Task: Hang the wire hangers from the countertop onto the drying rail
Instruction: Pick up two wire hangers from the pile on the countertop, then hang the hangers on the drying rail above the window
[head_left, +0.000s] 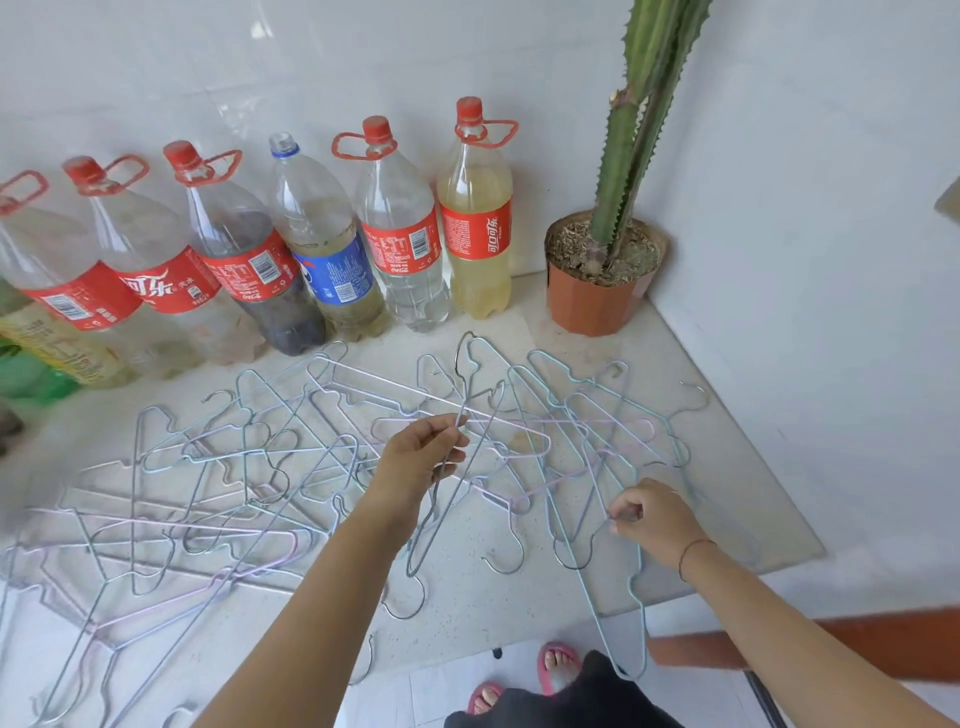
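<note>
Nearest, the right hand (655, 519) is pinched shut on a pale blue hanger (631, 613) hanging past the countertop (727, 467) edge. A little further in, a grey hanger (457, 395) is gripped at its neck by the closed left hand (421, 457). Beyond, a big tangle of wire hangers (218, 467) is spread before the bottles (332, 244) and cactus pot (597, 291). No drying rail is seen; the job is judged barely begun.

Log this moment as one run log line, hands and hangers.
stage: picking up | left hand: pinching grey hanger | right hand: pinching pale blue hanger | hanger pile: tangled on countertop | rail: not in view
</note>
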